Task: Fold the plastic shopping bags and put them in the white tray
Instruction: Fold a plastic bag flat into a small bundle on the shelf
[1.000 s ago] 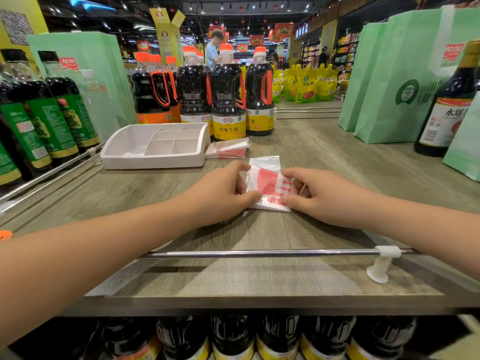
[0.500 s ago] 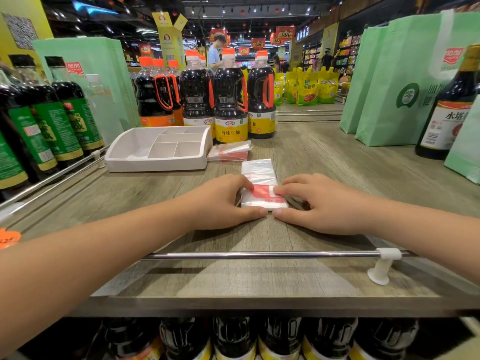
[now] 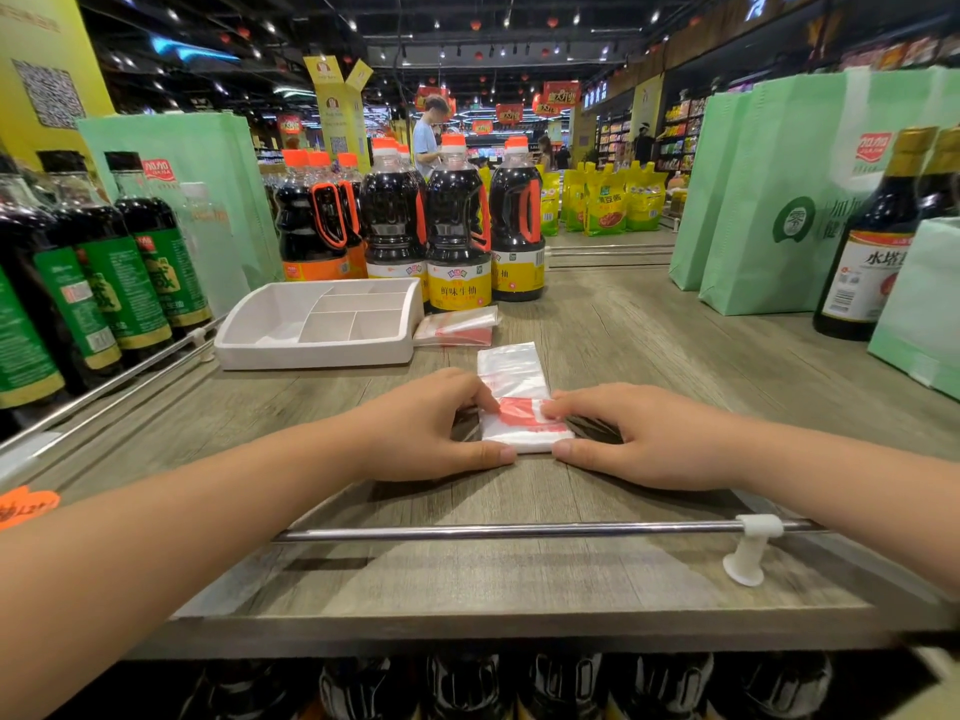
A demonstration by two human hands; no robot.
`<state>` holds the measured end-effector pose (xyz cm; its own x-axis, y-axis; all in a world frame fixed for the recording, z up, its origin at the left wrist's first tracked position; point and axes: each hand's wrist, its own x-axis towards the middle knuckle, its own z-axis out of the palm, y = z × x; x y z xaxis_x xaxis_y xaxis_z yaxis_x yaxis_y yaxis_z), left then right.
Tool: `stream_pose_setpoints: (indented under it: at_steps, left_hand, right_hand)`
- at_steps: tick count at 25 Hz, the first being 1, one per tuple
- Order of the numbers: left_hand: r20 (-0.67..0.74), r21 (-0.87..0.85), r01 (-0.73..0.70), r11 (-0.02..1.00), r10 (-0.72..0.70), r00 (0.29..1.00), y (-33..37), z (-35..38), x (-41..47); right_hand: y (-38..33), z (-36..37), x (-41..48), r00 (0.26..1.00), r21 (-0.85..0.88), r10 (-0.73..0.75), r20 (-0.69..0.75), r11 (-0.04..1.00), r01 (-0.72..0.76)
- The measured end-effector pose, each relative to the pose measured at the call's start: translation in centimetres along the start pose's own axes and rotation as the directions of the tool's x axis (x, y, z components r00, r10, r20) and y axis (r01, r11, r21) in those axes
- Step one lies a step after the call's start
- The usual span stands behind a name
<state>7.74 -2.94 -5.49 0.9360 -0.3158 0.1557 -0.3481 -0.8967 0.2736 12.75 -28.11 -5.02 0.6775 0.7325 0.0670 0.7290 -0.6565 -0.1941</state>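
- Folding is under way: left grip (image 3: 431,428) and right grip (image 3: 639,439) each pinch one side of the plastic bag (image 3: 519,423), thumbs at its near edge, fingers on top.
- Nothing shows yet in the white tray (image 3: 311,353); a second bag (image 3: 457,327) lies flattened just beside it.
- On the shelf (image 3: 519,563), the plastic bag's near end is doubled thick with red print, while its clear far end lies flat, not yet folded.

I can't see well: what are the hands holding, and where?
The left hand and right hand pinch the plastic shopping bag by its left and right edges.
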Motion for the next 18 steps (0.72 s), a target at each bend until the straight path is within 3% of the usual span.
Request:
stream_pose_setpoints:
  at_steps: [8, 15, 18]
  left_hand:
    - [0.065, -0.008, -0.087, 0.996, 0.087, 0.994, -0.8, -0.4, -0.2]
    - [0.154, 0.298, -0.236, 0.925, 0.197, 0.968, 0.7, -0.5, -0.2]
    - [0.153, 0.291, -0.283, 0.914, 0.247, 0.957, 0.8, -0.6, -0.5]
  right_hand:
    - [-0.1, -0.7, -0.6, 0.999, -0.088, -0.048, 0.016, 0.995, 0.050]
    - [-0.5, -0.8, -1.0, 0.992, -0.274, -0.123, -0.024, 0.955, 0.112]
    - [-0.3, -0.8, -1.3, 0.987, -0.270, -0.159, -0.023, 0.952, 0.147]
